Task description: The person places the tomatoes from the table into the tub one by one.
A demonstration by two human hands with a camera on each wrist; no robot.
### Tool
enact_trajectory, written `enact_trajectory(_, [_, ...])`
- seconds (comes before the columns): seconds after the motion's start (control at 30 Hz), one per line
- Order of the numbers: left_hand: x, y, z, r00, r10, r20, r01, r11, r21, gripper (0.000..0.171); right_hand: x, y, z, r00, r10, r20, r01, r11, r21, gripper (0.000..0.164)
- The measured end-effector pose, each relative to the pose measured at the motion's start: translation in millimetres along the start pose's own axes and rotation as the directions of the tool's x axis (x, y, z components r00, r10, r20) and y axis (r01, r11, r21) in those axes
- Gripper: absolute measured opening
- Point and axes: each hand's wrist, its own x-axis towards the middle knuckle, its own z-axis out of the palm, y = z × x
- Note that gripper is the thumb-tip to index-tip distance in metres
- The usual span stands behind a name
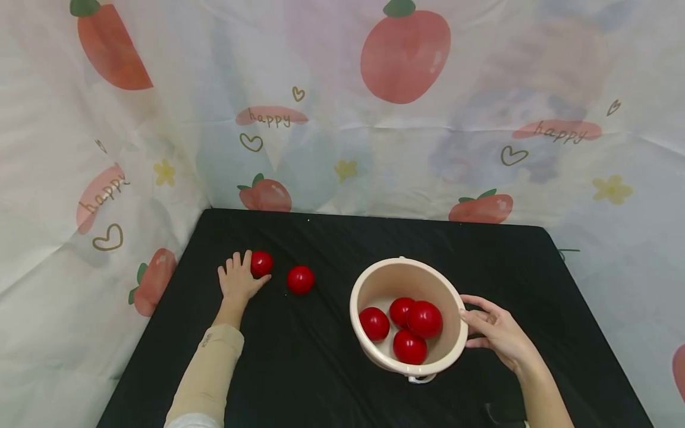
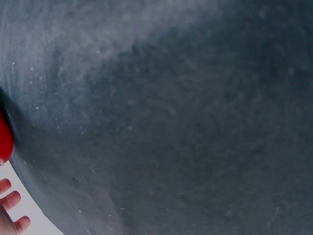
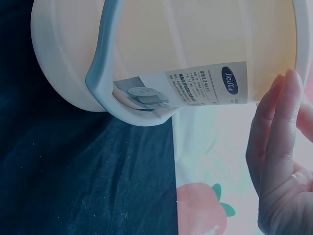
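My left hand [image 1: 237,283] lies at the left of the black table, fingers spread, beside a red ball [image 1: 261,264]. Thumb and index finger flank this ball without closing round it. A second red ball [image 1: 300,280] rests just to the right. In the left wrist view, only a red ball's edge [image 2: 5,139] and some fingertips [image 2: 11,199] show at the left. My right hand [image 1: 500,331] holds the rim of a cream bucket [image 1: 357,295] on its right side. Several red balls [image 1: 425,319] lie inside. The right wrist view shows the bucket's labelled side [image 3: 205,39] and my fingers at its rim.
Black cloth [image 1: 299,368] covers the table. A pale printed curtain [image 1: 342,142] hangs behind it and along both sides. The bucket's curved handle [image 3: 105,63] shows in the right wrist view. A thin dark strap-like thing [image 1: 503,422] lies near the right forearm.
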Motion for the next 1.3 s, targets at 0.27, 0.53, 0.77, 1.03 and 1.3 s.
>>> enact_trajectory(0.27, [2.9,13.2,-13.8,0.997,0.034,-0.072,-0.032,0.999,0.023,0.08,0.4,0.0,1.4,1.0,0.002,-0.004,-0.002,1.0,-0.004,0.054])
enact_trajectory(0.53, [9.2,54.9,-51.7,0.964,0.184,-0.19,-0.164,0.98,0.116,0.081,0.6,1.6,0.5,1.0,0.005,-0.003,-0.005,1.0,0.0,0.053])
enact_trajectory(0.77, [-3.1,103.2,-84.4,0.913,0.338,-0.229,-0.294,0.933,0.209,0.08,0.5,0.7,0.3,1.0,0.005,-0.005,-0.005,1.0,-0.005,0.054])
enact_trajectory(1.03, [-28.4,154.3,-96.4,0.761,0.568,-0.314,-0.501,0.822,0.271,0.076,0.3,0.4,-0.2,1.0,0.003,-0.007,-0.003,1.0,-0.004,0.054])
enact_trajectory(1.3, [-51.6,192.3,-97.0,0.654,0.71,-0.26,-0.634,0.702,0.324,0.075,0.1,-0.5,-0.1,1.0,-0.001,-0.009,0.001,1.0,-0.006,0.055])
